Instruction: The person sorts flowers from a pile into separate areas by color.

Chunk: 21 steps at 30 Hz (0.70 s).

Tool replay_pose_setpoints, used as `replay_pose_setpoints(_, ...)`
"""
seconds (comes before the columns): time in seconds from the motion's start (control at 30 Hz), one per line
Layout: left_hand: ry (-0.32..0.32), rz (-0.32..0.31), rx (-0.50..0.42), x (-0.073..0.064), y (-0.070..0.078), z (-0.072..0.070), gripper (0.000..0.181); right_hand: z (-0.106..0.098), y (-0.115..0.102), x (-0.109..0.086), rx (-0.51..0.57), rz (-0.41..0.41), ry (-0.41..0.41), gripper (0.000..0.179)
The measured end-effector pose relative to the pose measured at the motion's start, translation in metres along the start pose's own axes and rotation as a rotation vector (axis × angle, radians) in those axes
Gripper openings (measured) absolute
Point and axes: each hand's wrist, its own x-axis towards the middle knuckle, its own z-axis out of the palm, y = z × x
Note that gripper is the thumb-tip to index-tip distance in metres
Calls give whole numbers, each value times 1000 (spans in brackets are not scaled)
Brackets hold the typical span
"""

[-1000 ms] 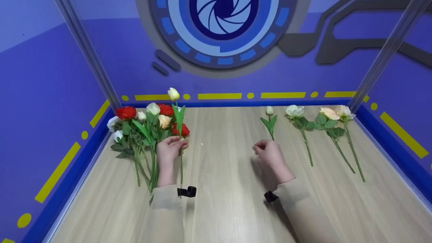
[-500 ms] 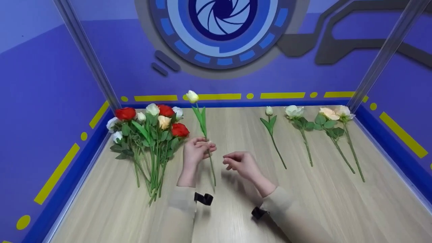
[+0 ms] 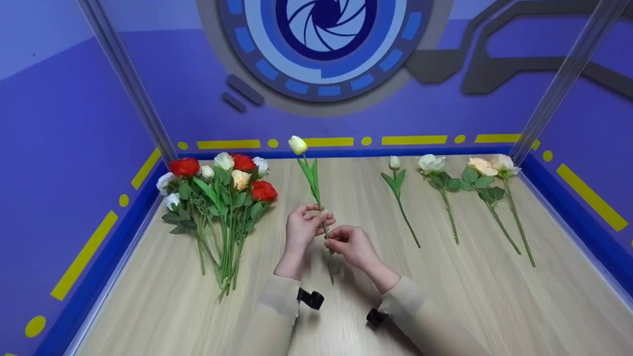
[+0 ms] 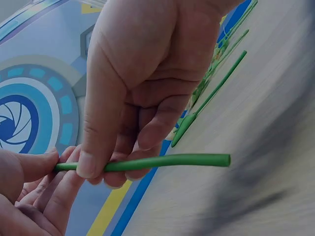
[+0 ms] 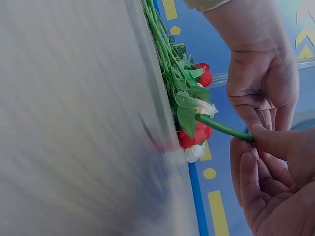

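In the head view a white tulip [image 3: 298,145] stands nearly upright in front of me, tilted a little left, with its green leaves below the bloom. My left hand [image 3: 301,230] pinches its stem under the leaves. Just below, my right hand [image 3: 352,245] pinches the same stem between thumb and fingertips. The left wrist view shows the lower stem [image 4: 192,160] sticking out past the right hand [image 4: 142,83], its cut end free. In the right wrist view the left hand [image 5: 266,83] and right hand [image 5: 280,182] meet on the stem; the bloom is out of sight there.
A bunch of red, white and peach flowers [image 3: 227,207] lies on the left of the wooden table [image 3: 163,306]. On the right lie another white tulip [image 3: 394,162], a white rose [image 3: 431,162] and two pale peach flowers [image 3: 483,166]. Blue panels [image 3: 59,148] enclose the table.
My left hand has carried the tulip rightward from the bunch to the middle. The right hand has come left from beside the other tulip and now pinches the stem too.
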Motion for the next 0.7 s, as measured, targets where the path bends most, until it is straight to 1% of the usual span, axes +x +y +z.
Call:
replay_pose_setpoints(0.1,-28,-5,75,1,4,-6,25,-6,0,2,-6,22,8,7)
replay_pose_setpoints(0.13,-24,-5,111,2,5,-10,27,-9,0,3,-7,27,13,7)
replay_pose_setpoints(0.2,23,0,195,4,6,-20,29,-16,2,6,-15,44,28,8)
replay_pose_setpoints(0.27,104,24,267,8,7,-32,27,-25,5,9,-22,59,45,10)
replay_pose_setpoints(0.4,306,96,434,13,7,-64,23,-46,12,16,-19,136,100,10)
replay_pose_setpoints(0.5,442,110,564,14,6,-90,23,-64,18,22,21,198,152,10)
replay_pose_setpoints(0.57,513,88,613,14,5,-106,22,-75,22,25,27,230,188,11)
replay_pose_setpoints(0.63,580,49,661,12,4,-119,23,-87,26,27,0,259,213,13)
replay_pose_setpoints(0.7,641,-3,721,11,5,-131,27,-99,30,28,-57,286,239,13)
